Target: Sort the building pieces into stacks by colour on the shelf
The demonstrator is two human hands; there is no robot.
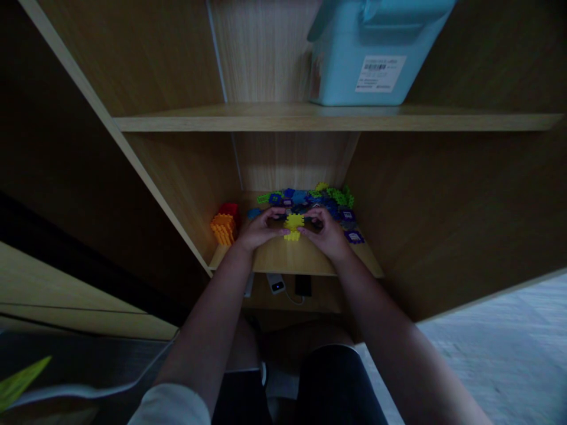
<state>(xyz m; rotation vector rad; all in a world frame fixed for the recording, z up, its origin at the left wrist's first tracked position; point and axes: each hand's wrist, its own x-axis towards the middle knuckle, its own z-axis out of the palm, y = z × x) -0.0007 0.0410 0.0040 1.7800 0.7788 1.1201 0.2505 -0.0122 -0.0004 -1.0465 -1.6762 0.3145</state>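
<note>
Between my two hands is a small stack of yellow interlocking toy tiles with notched edges, just above the cabinet shelf. My left hand pinches its left side, thumb at the lower edge. On the other side, my right hand grips it with thumb and fingers. Behind the hands lies a loose heap of blue, green and purple tiles, partly hidden by my fingers. An orange stack of tiles stands at the shelf's left end, with a red piece behind it.
A light-blue plastic bin with a label sits on the upper shelf, above my hands. Cabinet side walls enclose the space left and right. Below, a white device with a cable lies beside a dark flat object.
</note>
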